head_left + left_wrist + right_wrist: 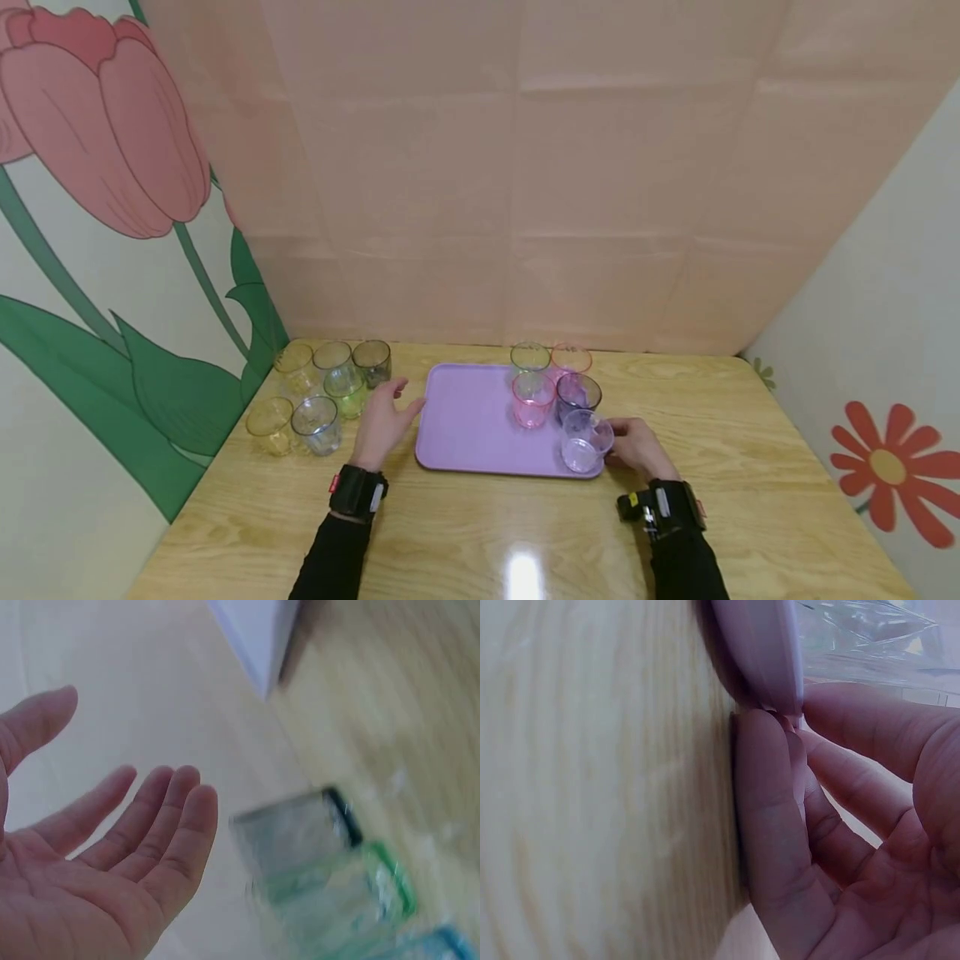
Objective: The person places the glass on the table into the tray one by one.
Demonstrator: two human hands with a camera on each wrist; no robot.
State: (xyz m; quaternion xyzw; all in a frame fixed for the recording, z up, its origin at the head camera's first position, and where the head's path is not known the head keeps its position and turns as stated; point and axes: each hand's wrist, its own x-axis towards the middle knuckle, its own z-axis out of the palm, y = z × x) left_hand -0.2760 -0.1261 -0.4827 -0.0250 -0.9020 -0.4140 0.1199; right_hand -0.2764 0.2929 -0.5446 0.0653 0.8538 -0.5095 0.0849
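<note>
Purple tray (472, 433) held at its near right corner by the right hand (639, 446).
The corner is pinched between the thumb and the fingers beneath, and just beside them a clear glass (587, 442) is carried on the tray; whether that glass is touched cannot be told for certain. The left hand (384, 423) is held loose and unfilled, just beside the tray's left edge, between it and a group of glasses (317, 427) set on the bench (450, 533).
</note>
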